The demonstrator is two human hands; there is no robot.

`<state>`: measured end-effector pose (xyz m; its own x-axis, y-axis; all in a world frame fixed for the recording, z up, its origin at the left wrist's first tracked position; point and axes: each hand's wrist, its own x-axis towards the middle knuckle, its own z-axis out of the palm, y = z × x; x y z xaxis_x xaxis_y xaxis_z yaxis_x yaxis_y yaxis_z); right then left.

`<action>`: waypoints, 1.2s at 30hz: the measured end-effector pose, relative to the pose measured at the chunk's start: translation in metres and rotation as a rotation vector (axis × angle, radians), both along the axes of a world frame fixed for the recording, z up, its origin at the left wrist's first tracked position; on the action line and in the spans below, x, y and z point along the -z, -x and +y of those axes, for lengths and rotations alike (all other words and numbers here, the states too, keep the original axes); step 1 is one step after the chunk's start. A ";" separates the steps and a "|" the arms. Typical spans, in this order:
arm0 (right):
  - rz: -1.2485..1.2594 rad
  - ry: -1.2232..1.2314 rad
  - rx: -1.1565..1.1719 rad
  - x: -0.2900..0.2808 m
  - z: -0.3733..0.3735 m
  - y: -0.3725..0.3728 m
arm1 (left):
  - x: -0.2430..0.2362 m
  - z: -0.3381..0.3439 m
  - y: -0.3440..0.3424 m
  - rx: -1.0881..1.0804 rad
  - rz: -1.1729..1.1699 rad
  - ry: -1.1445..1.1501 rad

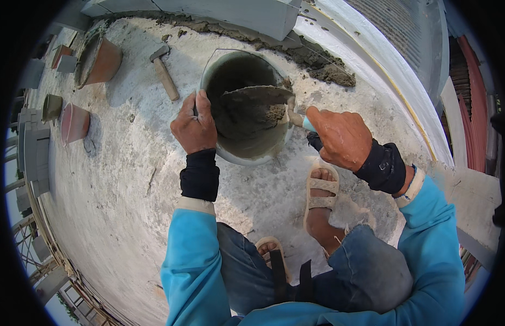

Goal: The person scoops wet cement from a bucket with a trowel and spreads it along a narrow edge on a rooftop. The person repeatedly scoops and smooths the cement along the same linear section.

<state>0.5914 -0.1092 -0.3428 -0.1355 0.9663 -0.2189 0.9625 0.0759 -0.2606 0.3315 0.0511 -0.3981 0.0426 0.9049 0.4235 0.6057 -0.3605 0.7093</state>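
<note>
A grey bucket (249, 148) with a wire handle stands on the concrete floor, with dark grey wet mortar (236, 122) inside. My left hand (195, 122) is closed on the bucket's near-left rim, thumb on top. My right hand (339, 136) is closed round the handle of a trowel (255, 96), whose mortar-coated blade is inside the bucket, reaching across its upper middle. A lump of grainy mortar clings near the blade's neck. A hammer (164, 76) with a wooden handle lies on the floor to the upper left of the bucket.
Orange (103, 62) and pink (74, 122) buckets sit at left, near stacked grey blocks (35, 163). A block wall (241, 13) with spilled mortar (334, 73) along its base runs behind. A white ledge (372, 70) and corrugated roofing border the right. My sandalled feet (320, 190) are below.
</note>
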 end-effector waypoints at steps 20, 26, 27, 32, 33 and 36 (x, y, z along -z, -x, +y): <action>0.220 -0.066 -0.003 0.037 -0.057 -0.060 | 0.064 0.053 0.083 -0.190 -0.362 0.452; 1.387 0.820 0.333 0.073 -0.019 0.003 | 0.055 0.051 0.078 -0.098 -0.438 0.498; 1.340 0.898 0.335 0.077 -0.025 0.000 | 0.054 0.050 0.079 -0.119 -0.425 0.530; 0.735 0.662 0.367 0.039 -0.092 -0.060 | 0.051 0.049 0.076 -0.137 -0.469 0.529; 0.429 0.606 0.388 0.023 -0.102 -0.066 | 0.047 0.047 0.071 -0.101 -0.512 0.489; 0.508 0.296 0.254 -0.011 -0.094 -0.066 | 0.029 0.031 0.042 0.040 -0.502 0.435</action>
<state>0.6578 -0.2037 -0.3315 -0.0675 0.8903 -0.4503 0.6920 -0.2834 -0.6639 0.2899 0.0825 -0.4272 -0.0272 0.9996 -0.0024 0.1560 0.0066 0.9877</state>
